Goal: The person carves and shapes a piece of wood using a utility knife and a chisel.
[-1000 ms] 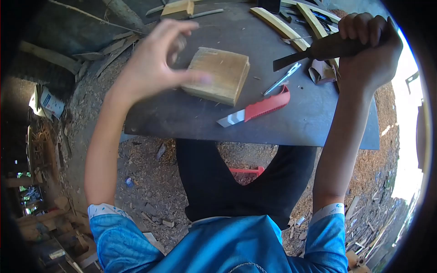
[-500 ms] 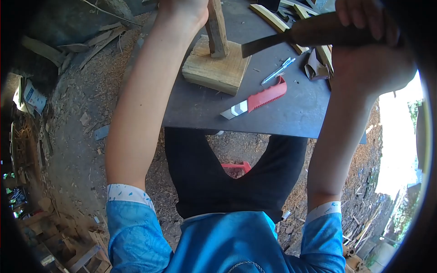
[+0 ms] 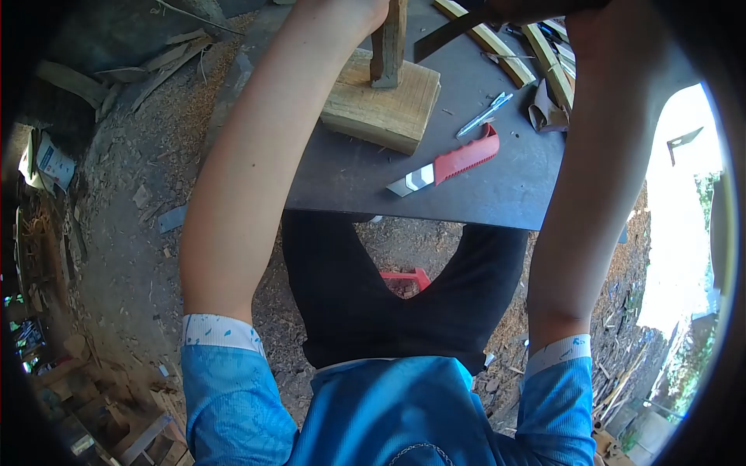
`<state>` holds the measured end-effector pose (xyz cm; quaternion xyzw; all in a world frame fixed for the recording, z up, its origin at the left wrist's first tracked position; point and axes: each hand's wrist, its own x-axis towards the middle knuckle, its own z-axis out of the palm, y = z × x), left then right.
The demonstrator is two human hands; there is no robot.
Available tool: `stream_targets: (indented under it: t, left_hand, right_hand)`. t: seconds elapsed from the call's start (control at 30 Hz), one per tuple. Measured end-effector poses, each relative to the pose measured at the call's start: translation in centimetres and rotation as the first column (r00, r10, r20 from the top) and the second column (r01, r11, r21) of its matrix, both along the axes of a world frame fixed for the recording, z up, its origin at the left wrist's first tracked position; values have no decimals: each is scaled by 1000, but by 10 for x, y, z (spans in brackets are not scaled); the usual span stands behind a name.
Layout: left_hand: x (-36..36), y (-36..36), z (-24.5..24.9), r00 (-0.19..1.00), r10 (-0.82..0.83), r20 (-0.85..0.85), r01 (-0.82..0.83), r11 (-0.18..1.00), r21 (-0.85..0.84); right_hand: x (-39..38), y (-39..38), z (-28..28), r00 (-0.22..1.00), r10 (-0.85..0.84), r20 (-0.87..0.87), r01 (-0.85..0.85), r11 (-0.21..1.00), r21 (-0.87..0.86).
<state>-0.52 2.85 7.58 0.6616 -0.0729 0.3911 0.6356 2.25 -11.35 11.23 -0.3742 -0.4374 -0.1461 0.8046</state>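
At the top edge my left hand [image 3: 371, 11] is closed around an upright wooden stick [image 3: 388, 48]; its fingers are largely cut off by the frame. The stick's lower end rests on a thick wooden block [image 3: 386, 109] lying on the dark table [image 3: 350, 186]. My right hand [image 3: 622, 22], at the top right and mostly beyond the frame, grips the thick brown handle of a dark-bladed chopping knife [image 3: 454, 33]. The knife's blade points left, apart from the stick and to its right. Nearer to me lies a red-handled utility knife [image 3: 463, 159].
A pen [image 3: 485, 114] lies beyond the utility knife, beside a crumpled brown piece [image 3: 547, 109]. Wooden strips [image 3: 486, 45] lie at the table's far right. Under the table is a red object [image 3: 408, 277]. Wood scraps [image 3: 167, 66] and shavings cover the ground.
My right hand and the chopping knife have moved up in the view, the hand now mostly out of frame. My left hand still holds the stick on the block. The view has shifted slightly.
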Motion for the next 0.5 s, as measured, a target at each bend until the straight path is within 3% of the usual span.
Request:
stream_targets:
  t: [0.1, 0.17, 0.23, 0.3, 0.43, 0.5]
  left_hand:
    - [-1, -1, 2, 996, 82, -45, -81, 996, 36]
    - [6, -3, 1, 999, 32, 3, -32, 999, -10]
    - [16, 0, -6, 976, -142, 162, 159, 983, -95]
    - [12, 3, -8, 996, -8, 84, 9, 1000, -4]
    - [3, 3, -15, 960, 251, 125, -274, 935, 227]
    - [3, -3, -18, 949, 258, 182, -292, 936, 194]
  right_hand:
    - [1, -1, -2, 999, 34, -9, -34, 999, -4]
    - [13, 5, -11, 998, 23, 53, -24, 999, 27]
    - [15, 8, -15, 996, 7, 84, -10, 999, 32]
    - [12, 2, -12, 999, 1, 49, -2, 1000, 21]
    - [34, -2, -13, 998, 53, -32, -48, 990, 131]
    - [39, -3, -12, 998, 42, -38, -36, 989, 142]
